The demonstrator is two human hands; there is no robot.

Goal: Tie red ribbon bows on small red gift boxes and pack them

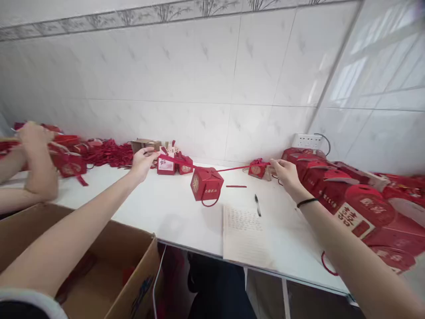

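Head view: hands [142, 165] apart, each pinching ribbon [179, 162] stretched left-to-right; red box [206, 184] tilts, lettered face [211, 191] toward camera.

Gold-print red box [208, 182], red ribbon [169, 158], wht tbl [142, 204]

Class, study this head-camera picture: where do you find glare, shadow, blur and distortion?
Head view: pale, window-like glare on the right-hand wall; head view: soft shadows on the white table, in front of the central red box; head view: the notebook's writing too small and soft to read; head view: the tile border slants, perhaps from lens distortion or head tilt.
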